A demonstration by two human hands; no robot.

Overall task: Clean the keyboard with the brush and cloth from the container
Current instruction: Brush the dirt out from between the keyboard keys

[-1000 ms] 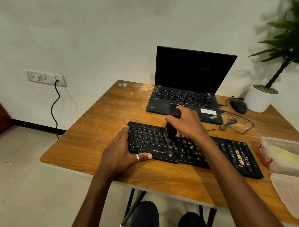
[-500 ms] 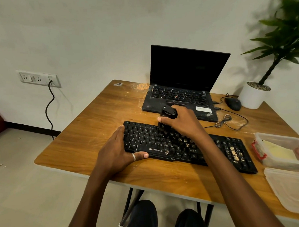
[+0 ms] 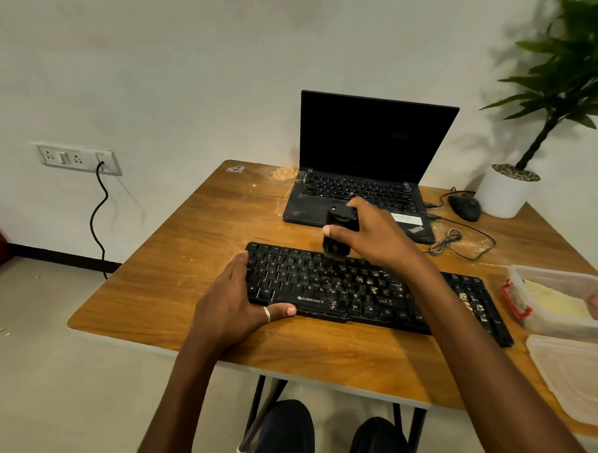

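Two hands on this: left hand (image 3: 232, 304) rests flat, fingers straight, bracing the left end of the keyboard (image 3: 303, 281) on the tabletop (image 3: 189, 251). The right hand (image 3: 377, 240) has its fingers curled round the brush (image 3: 337, 236), bristles on the upper middle keys. Crumbs (image 3: 372, 286) litter the right half. Risk imo: a hard flick throws them into the laptop (image 3: 357, 189) just behind, or pushes them deeper between keys.

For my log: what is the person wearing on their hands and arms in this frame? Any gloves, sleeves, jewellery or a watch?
No sleeves, gloves or watch are visible as far up as the frame shows. The left hand wears a plain silver ring on its thumb. The right hand wears nothing visible.
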